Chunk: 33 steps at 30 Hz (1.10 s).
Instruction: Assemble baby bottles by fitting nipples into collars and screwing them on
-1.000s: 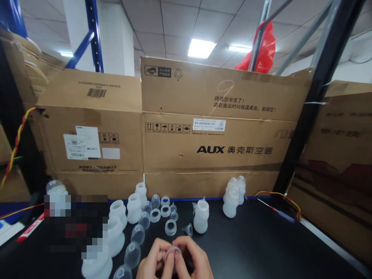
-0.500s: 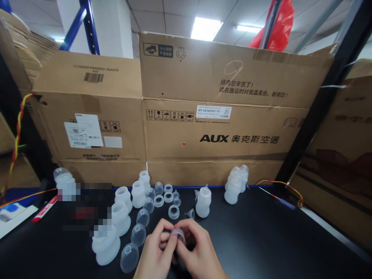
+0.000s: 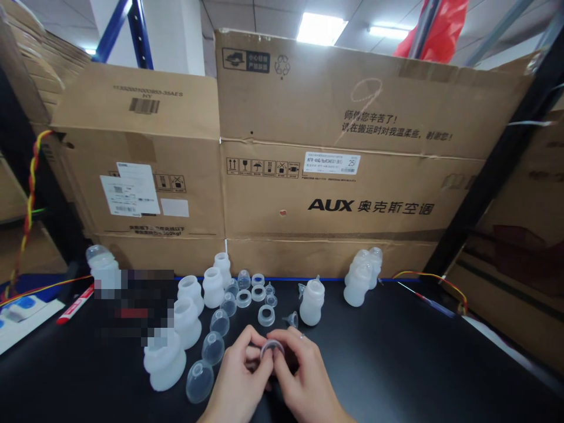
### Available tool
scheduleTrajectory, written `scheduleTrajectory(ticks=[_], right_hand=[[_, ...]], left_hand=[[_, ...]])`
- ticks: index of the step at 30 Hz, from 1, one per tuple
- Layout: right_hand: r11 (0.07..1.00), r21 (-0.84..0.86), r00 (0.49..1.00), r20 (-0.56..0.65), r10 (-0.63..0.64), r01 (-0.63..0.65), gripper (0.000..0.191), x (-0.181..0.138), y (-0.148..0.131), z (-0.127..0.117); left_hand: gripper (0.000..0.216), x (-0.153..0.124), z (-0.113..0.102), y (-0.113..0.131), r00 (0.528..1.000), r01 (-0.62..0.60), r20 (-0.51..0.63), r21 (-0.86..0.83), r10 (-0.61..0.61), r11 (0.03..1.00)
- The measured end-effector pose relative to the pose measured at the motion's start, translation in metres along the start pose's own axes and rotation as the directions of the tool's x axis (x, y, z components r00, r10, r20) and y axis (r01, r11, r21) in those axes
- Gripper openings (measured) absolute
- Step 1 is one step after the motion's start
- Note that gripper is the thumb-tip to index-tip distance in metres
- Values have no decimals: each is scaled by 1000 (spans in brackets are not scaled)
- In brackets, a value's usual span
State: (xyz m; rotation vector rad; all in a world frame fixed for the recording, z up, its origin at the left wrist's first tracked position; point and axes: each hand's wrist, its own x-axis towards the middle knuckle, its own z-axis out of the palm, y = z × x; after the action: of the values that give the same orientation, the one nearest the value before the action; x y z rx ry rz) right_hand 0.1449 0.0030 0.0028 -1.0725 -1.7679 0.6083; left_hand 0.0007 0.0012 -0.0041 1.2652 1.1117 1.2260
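My left hand (image 3: 240, 376) and my right hand (image 3: 306, 373) meet at the front middle of the table. Between them they hold a translucent bottle collar ring (image 3: 272, 344), both thumbs pressing into its opening. Whether a teat sits inside the ring is hidden by the fingers. Just beyond my hands lie a clear silicone teat (image 3: 292, 319) and a loose collar ring (image 3: 266, 316). A milky baby bottle (image 3: 312, 303) stands behind them to the right. Left of my hands, several clear dome caps (image 3: 200, 380) form a row beside several open baby bottles (image 3: 165, 365).
More baby bottles (image 3: 358, 285) cluster at the back right. A capped bottle (image 3: 102, 263) and a red marker (image 3: 76, 304) are at the far left. A cardboard sheet (image 3: 264, 217) walls off the back. A pen (image 3: 434, 305) lies on the black table (image 3: 396, 364) at right.
The collar ring has turned in my fingers, its round opening now facing up towards me. My thumbs have shifted inward onto it. The whole view has tilted slightly downward.
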Motion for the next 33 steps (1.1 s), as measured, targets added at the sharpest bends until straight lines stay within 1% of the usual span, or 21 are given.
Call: scheduleTrajectory(ticks=[3,7,9,12,14,16,18,20,21,22,24,25,26,27,28,30,31,33], right_hand=[[997,-52,998,17,-64,64,25,-1,1,2],[984,-109,988,-45,-145,140,26,-2,2,6],[986,-93,988,-55,-146,141,27,-2,2,6],[997,7,997,-25,-77,78,25,-1,4,3],[992,123,1000,9,-6,5,27,-2,6,1],[965,251,997,46,59,-69,36,-2,7,-1],[930,348,993,65,102,-118,41,-2,7,-2],[906,404,992,47,120,-129,40,-1,5,-3],[895,427,991,28,131,-130,39,0,4,-4],[884,448,989,7,147,-134,38,1,3,-6],[858,492,982,-32,188,-148,35,3,1,-9],[844,513,977,-45,209,-157,34,4,0,-11],[833,527,973,-52,227,-166,34,5,0,-13],[824,539,969,-55,243,-176,35,6,1,-13],[813,551,964,-55,259,-187,36,7,1,-14],[790,575,955,-44,292,-215,40,8,3,-12],[781,582,952,-37,304,-226,42,8,3,-11],[770,587,947,-18,320,-249,45,9,4,-8]], left_hand=[[51,1,0,-1,1000,22,-15,-19,-22,1000],[51,0,0,0,999,42,-14,-95,-43,995],[50,0,0,1,999,43,6,-114,-42,993],[44,0,-3,3,999,5,54,-108,1,994],[35,-1,-5,5,995,-58,79,-48,62,997],[28,-4,-9,7,988,-131,89,63,125,989],[29,-6,-13,9,978,-200,102,186,184,962],[36,-8,-19,11,956,-291,151,335,253,896],[42,-8,-22,13,931,-363,203,421,304,831],[48,-8,-24,16,890,-455,274,503,364,735],[58,-6,-29,25,769,-632,422,616,481,470],[60,-5,-30,31,703,-687,472,643,531,338],[60,-4,-31,37,643,-717,500,660,580,226],[60,-3,-32,43,594,-726,510,673,623,141],[60,-3,-32,49,553,-723,506,686,662,79],[54,-3,-33,60,486,-708,493,706,721,-4],[48,-3,-35,66,462,-693,476,721,749,-31],[32,-1,-42,76,428,-623,405,780,808,-60]])
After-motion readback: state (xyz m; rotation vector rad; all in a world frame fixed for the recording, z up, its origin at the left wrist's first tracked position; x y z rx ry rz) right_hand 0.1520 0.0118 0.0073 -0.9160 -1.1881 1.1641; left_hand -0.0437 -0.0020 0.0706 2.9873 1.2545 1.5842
